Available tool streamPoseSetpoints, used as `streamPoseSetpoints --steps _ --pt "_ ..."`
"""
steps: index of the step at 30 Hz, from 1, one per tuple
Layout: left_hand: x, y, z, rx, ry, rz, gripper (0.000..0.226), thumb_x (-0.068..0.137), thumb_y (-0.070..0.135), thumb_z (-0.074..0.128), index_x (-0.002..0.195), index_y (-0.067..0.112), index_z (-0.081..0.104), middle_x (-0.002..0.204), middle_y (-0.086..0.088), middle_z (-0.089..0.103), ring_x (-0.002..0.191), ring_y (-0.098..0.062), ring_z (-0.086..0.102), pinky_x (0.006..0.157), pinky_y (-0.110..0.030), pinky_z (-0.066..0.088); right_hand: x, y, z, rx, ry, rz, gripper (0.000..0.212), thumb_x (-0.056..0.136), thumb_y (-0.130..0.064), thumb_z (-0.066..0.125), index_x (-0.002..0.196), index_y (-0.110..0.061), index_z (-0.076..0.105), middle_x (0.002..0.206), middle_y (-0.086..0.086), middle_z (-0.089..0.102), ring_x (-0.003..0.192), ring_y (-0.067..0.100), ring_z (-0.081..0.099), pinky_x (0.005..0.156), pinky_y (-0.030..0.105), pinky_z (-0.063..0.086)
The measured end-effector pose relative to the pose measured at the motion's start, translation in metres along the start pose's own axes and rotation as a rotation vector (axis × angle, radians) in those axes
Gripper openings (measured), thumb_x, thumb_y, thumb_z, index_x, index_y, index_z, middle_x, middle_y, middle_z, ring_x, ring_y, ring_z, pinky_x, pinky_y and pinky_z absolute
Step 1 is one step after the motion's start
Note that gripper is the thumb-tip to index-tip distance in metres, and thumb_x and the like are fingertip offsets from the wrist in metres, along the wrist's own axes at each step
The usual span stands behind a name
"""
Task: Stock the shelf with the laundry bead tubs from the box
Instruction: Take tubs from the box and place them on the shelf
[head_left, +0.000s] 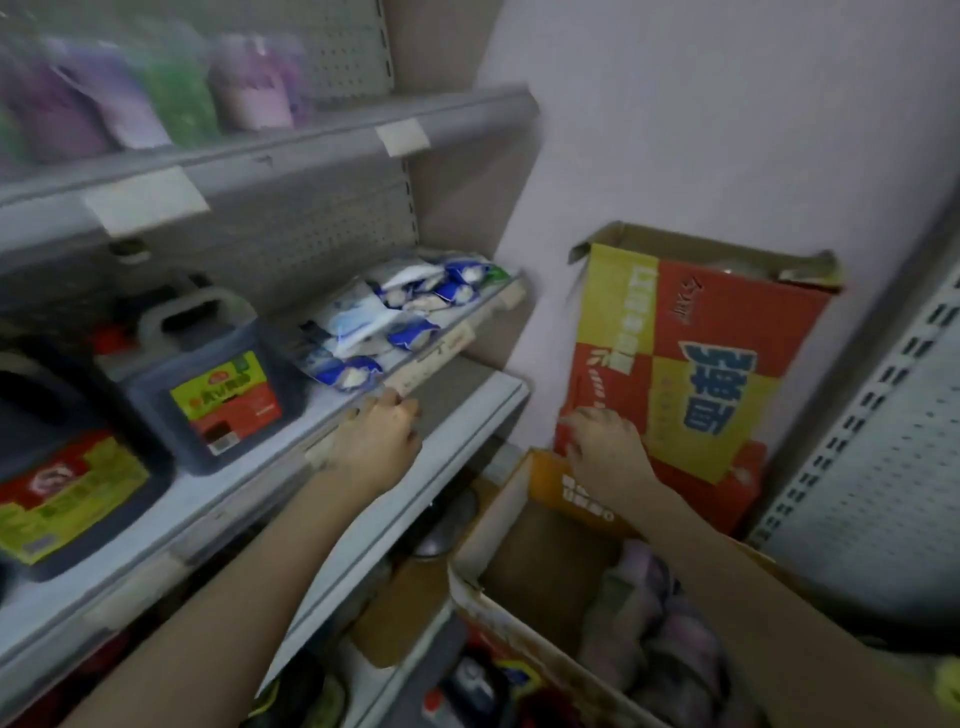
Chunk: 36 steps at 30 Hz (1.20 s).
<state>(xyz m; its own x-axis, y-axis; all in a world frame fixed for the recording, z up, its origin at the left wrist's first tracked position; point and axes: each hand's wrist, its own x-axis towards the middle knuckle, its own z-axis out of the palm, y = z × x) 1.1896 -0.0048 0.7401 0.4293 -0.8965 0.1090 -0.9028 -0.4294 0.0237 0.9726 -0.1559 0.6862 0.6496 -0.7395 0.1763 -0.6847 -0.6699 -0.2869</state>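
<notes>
Much of the view is smeared by motion blur: the purple, pink and green tubs (156, 88) on the top shelf (291, 150) at eleven o'clock are seen only as soft coloured shapes, and their labels cannot be read. The contents of the open cardboard box (524, 618) at five o'clock are likewise indistinct, a heap of pinkish and purple rounded forms (660, 618) partly covered by the right forearm. The space under the middle shelf (218, 493) is dark and its items cannot be identified. The left hand (376, 439) is extended forward, palm down, over the front edge of the middle shelf at the centre of the frame; its fingers are curled loosely and nothing is seen held, though whether the edge is gripped cannot be told. The right hand (608, 449) is stretched toward three o'clock, its fingers bent over the far rim of the open box, just beside a red and yellow printed carton (691, 364) standing upright against the wall; the rim appears to be grasped. Dark, square plastic jugs (208, 374) with moulded handles and glossy labels are set on the middle shelf at nine o'clock, and crinkled blue and white packets (395, 317) lie in a tilted tray at twelve o'clock.
</notes>
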Motion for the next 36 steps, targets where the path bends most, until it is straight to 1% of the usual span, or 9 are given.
streamPoseSetpoints --steps 4,10,14,18,23,27,29,32,36 --pt "0.017 0.034 0.046 -0.008 -0.104 0.100 0.034 0.094 0.028 0.045 0.126 0.021 0.052 0.127 -0.006 0.051 0.115 -0.028 0.050 0.095 -0.041 0.040 -0.023 0.041 0.024 0.013 -0.060 0.179 0.036 0.093 -0.021 0.049 0.128 -0.023 0.051 0.135 0.000 0.050 0.126 0.022 0.042 0.109 0.041 0.032" --pt "0.041 0.080 0.110 -0.002 -0.175 0.271 0.031 0.093 0.027 0.044 0.120 0.018 0.055 0.117 -0.008 0.055 0.105 -0.028 0.054 0.089 -0.041 0.043 -0.059 0.099 0.056 0.039 -0.123 0.429 0.035 0.091 -0.019 0.048 0.126 -0.018 0.053 0.131 0.004 0.051 0.119 0.026 0.047 0.100 0.041 0.041" --pt "0.051 0.110 0.152 -0.064 -0.222 0.386 0.024 0.094 0.027 0.046 0.115 0.020 0.055 0.114 -0.004 0.056 0.099 -0.021 0.057 0.080 -0.034 0.045 -0.081 0.130 0.079 0.072 -0.115 0.516 0.024 0.087 -0.020 0.050 0.107 -0.017 0.063 0.113 0.006 0.063 0.102 0.027 0.060 0.082 0.035 0.050" --pt "0.058 0.133 0.201 -0.122 -0.349 0.453 0.017 0.092 0.029 0.047 0.106 0.022 0.056 0.109 -0.001 0.056 0.096 -0.019 0.056 0.081 -0.036 0.048 -0.105 0.147 0.100 0.134 -0.148 0.660 0.021 0.087 -0.017 0.048 0.100 -0.016 0.064 0.109 0.012 0.061 0.100 0.034 0.058 0.078 0.038 0.048" --pt "0.057 0.163 0.254 -0.178 -0.547 0.486 0.022 0.093 0.029 0.049 0.114 0.023 0.052 0.113 0.000 0.053 0.101 -0.020 0.055 0.086 -0.038 0.049 -0.133 0.163 0.131 0.259 -0.182 0.863 0.036 0.081 -0.012 0.055 0.116 -0.016 0.060 0.115 0.016 0.060 0.108 0.037 0.056 0.088 0.042 0.048" --pt "0.056 0.186 0.290 -0.181 -0.649 0.493 0.033 0.094 0.032 0.049 0.125 0.021 0.046 0.121 -0.004 0.050 0.108 -0.023 0.053 0.084 -0.034 0.047 -0.144 0.175 0.157 0.347 -0.179 0.988 0.048 0.081 -0.008 0.055 0.127 -0.020 0.054 0.116 0.018 0.060 0.104 0.035 0.058 0.083 0.037 0.048" --pt "0.055 0.195 0.310 -0.179 -0.690 0.472 0.039 0.093 0.035 0.049 0.128 0.020 0.042 0.124 -0.006 0.048 0.111 -0.024 0.051 0.086 -0.036 0.047 -0.146 0.182 0.173 0.375 -0.191 1.035 0.050 0.082 -0.008 0.055 0.131 -0.017 0.049 0.119 0.020 0.058 0.104 0.036 0.058 0.082 0.036 0.047" --pt "0.054 0.208 0.342 -0.187 -0.768 0.448 0.046 0.092 0.040 0.050 0.130 0.018 0.038 0.128 -0.009 0.045 0.115 -0.028 0.049 0.090 -0.042 0.046 -0.144 0.193 0.197 0.377 -0.224 1.089 0.051 0.085 -0.012 0.056 0.134 -0.012 0.043 0.129 0.018 0.051 0.114 0.037 0.053 0.090 0.039 0.045" --pt "0.053 0.223 0.379 -0.229 -0.837 0.388 0.061 0.089 0.046 0.052 0.137 0.015 0.032 0.134 -0.011 0.042 0.120 -0.030 0.046 0.093 -0.043 0.044 -0.141 0.207 0.225 0.381 -0.276 1.176 0.056 0.088 -0.021 0.056 0.139 -0.013 0.034 0.134 0.019 0.043 0.118 0.039 0.049 0.095 0.044 0.044"
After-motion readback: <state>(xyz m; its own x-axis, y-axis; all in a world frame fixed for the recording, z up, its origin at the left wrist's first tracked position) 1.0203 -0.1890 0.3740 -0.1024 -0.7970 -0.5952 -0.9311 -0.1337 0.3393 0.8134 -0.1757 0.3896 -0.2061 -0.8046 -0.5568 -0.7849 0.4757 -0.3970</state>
